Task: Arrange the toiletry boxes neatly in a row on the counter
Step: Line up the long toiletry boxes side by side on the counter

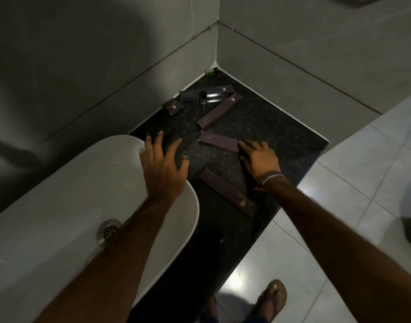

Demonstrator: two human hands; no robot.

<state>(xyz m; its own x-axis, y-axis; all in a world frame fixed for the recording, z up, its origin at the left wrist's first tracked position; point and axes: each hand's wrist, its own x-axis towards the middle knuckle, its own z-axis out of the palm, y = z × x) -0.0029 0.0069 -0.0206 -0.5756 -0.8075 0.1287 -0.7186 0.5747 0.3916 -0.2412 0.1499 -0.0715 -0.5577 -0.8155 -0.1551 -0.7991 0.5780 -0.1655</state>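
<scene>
Overhead, the dark speckled stone bench (258, 127) filled the corner between two grey tiled walls, with a white oval ceramic basin (60, 206) at its left side. Five dark purple cardboard toiletry boxes lay scattered on it at different angles. A long box (229, 192) lay near the front edge, slanting toward the right. A second long box (218, 142) lay across the middle of the bench, and a third long box (219, 111) slanted up toward the back corner. A wider box (206, 92) lay near the back wall, with a small dark bottle (202, 97) standing in front of it. A short box (172, 106) sat by the left wall edge. A small green bottle (211, 71) lay in the very back corner

The left hand (163, 166) was spread wide, palm down, over the basin rim and the bench beside it, holding nothing. The right hand (258, 158) lay flat and loosely open, its fingertips (241, 143) touching the right end of the middle box without gripping it; a braided band (269, 178) circled that wrist
</scene>
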